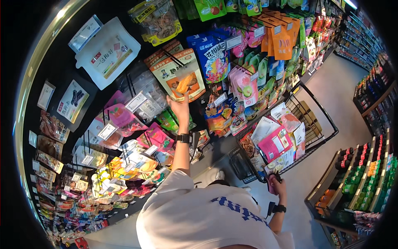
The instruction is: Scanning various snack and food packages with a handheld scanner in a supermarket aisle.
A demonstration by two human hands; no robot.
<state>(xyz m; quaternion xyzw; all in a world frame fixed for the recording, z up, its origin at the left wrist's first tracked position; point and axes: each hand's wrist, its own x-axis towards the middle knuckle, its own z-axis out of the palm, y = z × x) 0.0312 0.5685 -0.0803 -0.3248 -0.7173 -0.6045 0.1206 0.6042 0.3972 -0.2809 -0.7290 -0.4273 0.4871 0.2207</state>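
Observation:
My left hand [179, 109] is raised to the lower edge of a cream and orange snack pouch [183, 77], fingers touching it. That pouch hangs from a black hook [170, 56], with similar pouches behind it. Whether the fingers grip the pouch cannot be told. Low on the right, my right hand [277, 185] is closed around a small pink item [271, 188] at the near end of a black wire shopping cart [332, 134]. Dark parts beside the fingers may be the cart's handle. Several packaged snacks lie in the cart, among them a bright pink pouch [275, 143].
Hanging snack bags fill the display wall, including a blue pouch [214, 57] and orange pouches [281, 39]. Price tags [136, 101] stick out on the hooks. At the right stands a rack of drink bottles [354, 179]. Grey floor [345, 84] runs between the shelves.

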